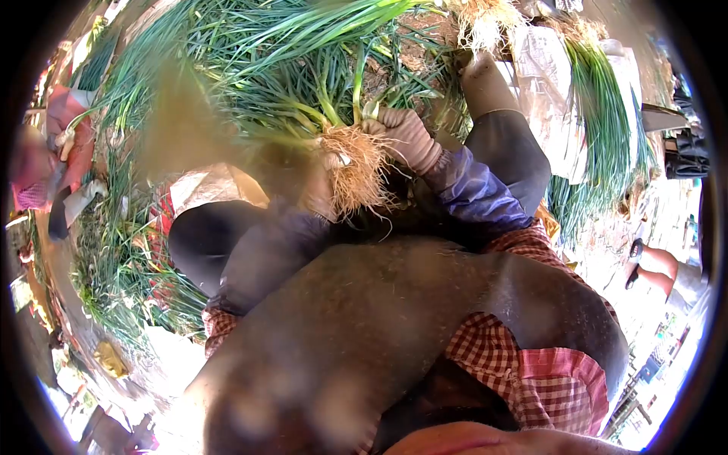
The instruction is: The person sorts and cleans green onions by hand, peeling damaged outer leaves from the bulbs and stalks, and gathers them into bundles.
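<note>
A bunch of green onions [353, 163], its pale stringy roots toward me, is held in front of my body. My left hand [322, 186], partly veiled by a smudge on the lens, is wrapped round the bunch just beside the roots. On the other side, my gloved right hand [406, 138] has its fingers closed on a green onion stalk [369, 112] at the edge of the bunch. The green leaves point away from me, over a large heap of green onions [250, 45].
More green onions [607, 106] lie over white sacking [550, 91] on the right, and a rooted bunch [485, 23] is at the top. Loose leaves [129, 265] cover the ground on the left. Other people's limbs show at both edges, including a bare leg [656, 269].
</note>
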Tool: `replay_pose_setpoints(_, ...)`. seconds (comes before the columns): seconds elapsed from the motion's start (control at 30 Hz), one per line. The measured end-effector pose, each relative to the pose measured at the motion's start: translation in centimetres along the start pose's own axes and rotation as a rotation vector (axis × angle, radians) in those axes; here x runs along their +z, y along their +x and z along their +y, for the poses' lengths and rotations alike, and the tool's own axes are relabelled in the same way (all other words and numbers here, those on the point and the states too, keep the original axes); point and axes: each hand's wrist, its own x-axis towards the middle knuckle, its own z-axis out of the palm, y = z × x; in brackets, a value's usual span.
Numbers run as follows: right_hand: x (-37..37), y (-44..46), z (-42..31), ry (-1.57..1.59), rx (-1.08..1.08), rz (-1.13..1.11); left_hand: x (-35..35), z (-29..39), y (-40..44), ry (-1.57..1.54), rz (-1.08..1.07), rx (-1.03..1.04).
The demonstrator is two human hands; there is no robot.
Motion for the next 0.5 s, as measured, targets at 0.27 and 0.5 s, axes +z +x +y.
replay_pose_setpoints(0.27, -4.3, -4.0, -6.5, -0.878, 0.3, -1.021, 2.5, 1.0, -1.4, 0.344, 0.047, 0.166)
replay_pose_setpoints(0.5, -8.0, -1.7, -0.3, 0.175, 0.721, -0.321, 3.4, 1.1, -1.8, 0.234, -0.121, 0.176)
